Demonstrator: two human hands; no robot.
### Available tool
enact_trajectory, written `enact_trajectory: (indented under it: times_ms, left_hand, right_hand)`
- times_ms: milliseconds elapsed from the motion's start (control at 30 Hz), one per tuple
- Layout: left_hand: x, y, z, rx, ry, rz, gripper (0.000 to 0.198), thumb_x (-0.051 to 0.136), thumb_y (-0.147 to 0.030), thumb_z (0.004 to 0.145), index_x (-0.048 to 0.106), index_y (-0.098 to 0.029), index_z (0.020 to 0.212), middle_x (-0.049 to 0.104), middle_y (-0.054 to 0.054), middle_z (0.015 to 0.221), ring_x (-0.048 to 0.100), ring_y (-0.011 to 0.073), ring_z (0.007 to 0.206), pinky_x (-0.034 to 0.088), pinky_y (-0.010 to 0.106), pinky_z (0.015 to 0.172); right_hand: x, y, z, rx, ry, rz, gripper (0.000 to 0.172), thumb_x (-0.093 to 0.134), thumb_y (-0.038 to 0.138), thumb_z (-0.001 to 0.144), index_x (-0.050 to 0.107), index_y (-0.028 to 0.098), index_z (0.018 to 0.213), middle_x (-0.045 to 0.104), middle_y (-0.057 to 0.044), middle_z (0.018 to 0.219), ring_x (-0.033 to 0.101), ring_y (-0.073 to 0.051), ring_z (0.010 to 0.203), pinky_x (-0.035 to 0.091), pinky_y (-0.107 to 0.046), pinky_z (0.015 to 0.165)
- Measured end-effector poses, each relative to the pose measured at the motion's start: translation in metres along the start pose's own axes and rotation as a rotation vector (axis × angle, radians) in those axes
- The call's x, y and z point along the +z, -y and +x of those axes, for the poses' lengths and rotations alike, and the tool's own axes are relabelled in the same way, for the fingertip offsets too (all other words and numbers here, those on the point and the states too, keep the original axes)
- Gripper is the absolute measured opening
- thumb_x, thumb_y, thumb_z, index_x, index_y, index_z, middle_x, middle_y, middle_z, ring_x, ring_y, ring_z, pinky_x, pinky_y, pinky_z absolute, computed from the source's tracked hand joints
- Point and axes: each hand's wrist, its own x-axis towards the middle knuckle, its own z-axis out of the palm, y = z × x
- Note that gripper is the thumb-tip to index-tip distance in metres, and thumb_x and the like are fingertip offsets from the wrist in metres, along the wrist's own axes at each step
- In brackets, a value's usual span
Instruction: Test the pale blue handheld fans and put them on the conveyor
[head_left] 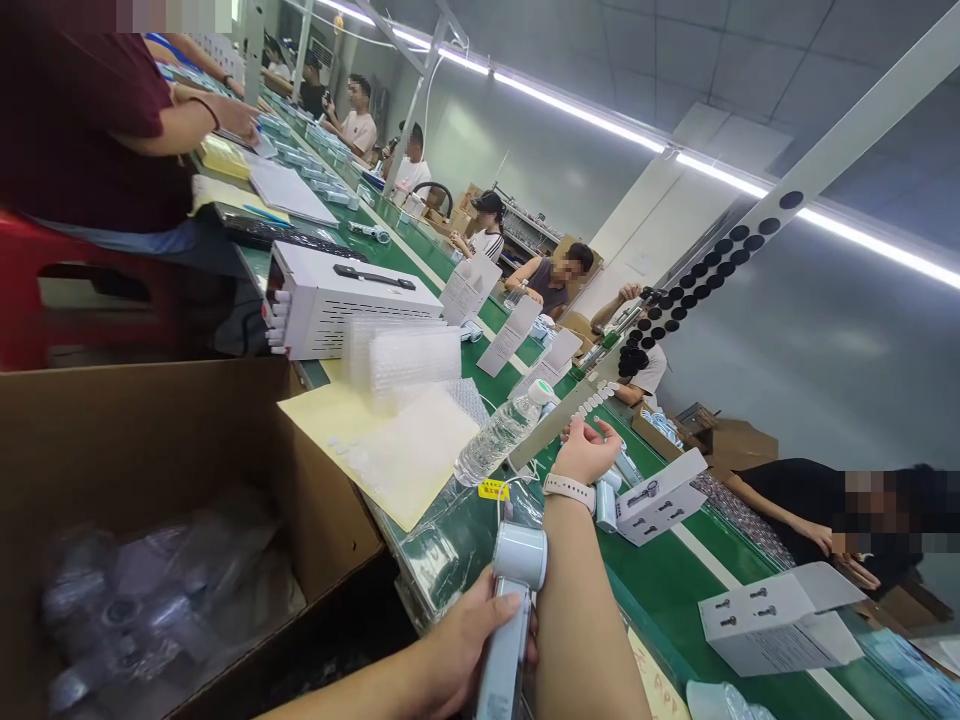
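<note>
My left hand (480,625) is wrapped around the handle of a light blue handheld device (520,556) with a round, drum-shaped head, like a small fan or hair dryer. The head points up and the handle runs down out of view. My right hand (587,450), wearing a pale watch strap (568,489), is raised to a slanted metal post (546,428). Its thumb and fingertip close at the lower end of a row of small white pads (596,400) on the post; whatever they pinch is too small to name. Black round pads (682,297) cover the post higher up.
A clear water bottle (499,437) leans beside the post. Left of it are bubble-wrap bags (416,362) and a white metal unit (352,300). A large carton (330,480) stands at lower left. White boxes (772,620) ride the green belt (660,575); co-workers sit along it.
</note>
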Motion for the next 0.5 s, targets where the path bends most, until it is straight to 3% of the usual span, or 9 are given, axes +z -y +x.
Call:
enact_trajectory:
  times_ms: [167,333,500]
  left_hand:
    - [-0.002,0.002,0.001,-0.006,0.005,0.026,0.064,0.087,-0.051,0.059,0.054,-0.019,0.102,0.066,0.000,0.076,0.061,0.0129,0.059,0.045,0.027,0.061]
    - [-0.002,0.002,0.001,-0.006,0.020,0.053,0.064,0.088,-0.053,0.056,0.054,-0.019,0.098,0.067,0.001,0.076,0.061,0.0137,0.058,0.046,0.029,0.062]
    - [0.001,0.000,0.002,-0.002,-0.009,0.037,0.061,0.088,-0.052,0.056,0.054,-0.019,0.095,0.067,0.000,0.074,0.061,0.0135,0.058,0.047,0.029,0.061]
  right_hand:
    - [-0.007,-0.001,-0.003,0.024,0.035,0.024,0.043,0.066,0.032,0.092,0.050,0.018,0.129,0.064,-0.004,0.101,0.063,-0.014,0.071,0.056,-0.028,0.061]
    - [-0.012,-0.015,-0.011,0.086,0.146,0.115,0.024,0.060,0.031,0.097,0.060,0.015,0.115,0.065,-0.004,0.099,0.064,-0.013,0.073,0.057,-0.028,0.062]
    - [-0.004,-0.022,-0.011,0.153,0.186,0.183,0.024,0.062,0.032,0.096,0.062,0.014,0.112,0.067,-0.005,0.102,0.066,-0.015,0.081,0.058,-0.032,0.069]
